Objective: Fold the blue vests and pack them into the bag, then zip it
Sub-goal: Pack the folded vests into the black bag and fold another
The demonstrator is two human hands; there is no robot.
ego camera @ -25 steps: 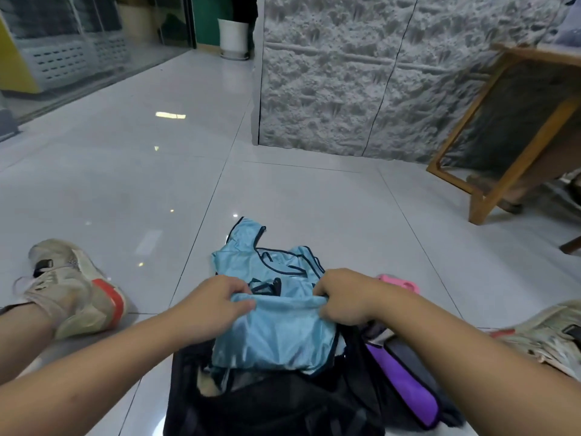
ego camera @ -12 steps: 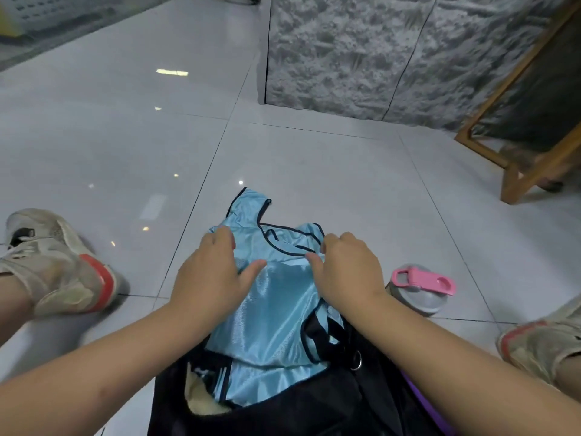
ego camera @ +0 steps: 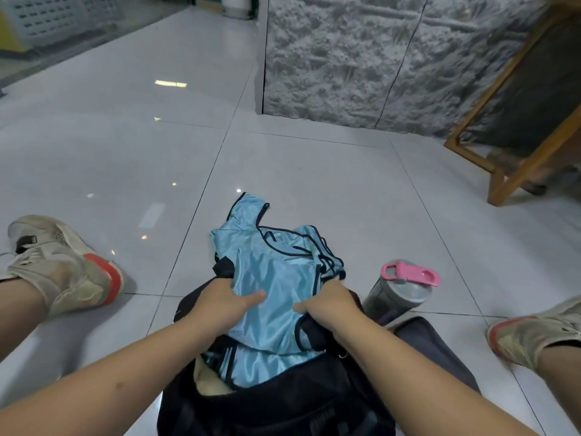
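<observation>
Two hands are working the cloth right at the bag (ego camera: 276,413), which is lying open on the floor closest to the camera. Left hand (ego camera: 224,298) is gripping the blue vest (ego camera: 276,278) at its left edge, thumb lying across the fabric; right hand (ego camera: 330,305) is clutching the right edge. Half the vest is sitting over the bag's mouth, half trailing onto the tiles beyond. Shiny, thin, limp stuff, probably slippery and very light, so pinching the bound edges looks safest. Further right, a pink-lidded bottle (ego camera: 399,287) is standing by.

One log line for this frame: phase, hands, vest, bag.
phase: packing | left hand: grips vest | right hand: grips vest | blue vest: partly in bag, top on floor | bag: unzipped
</observation>
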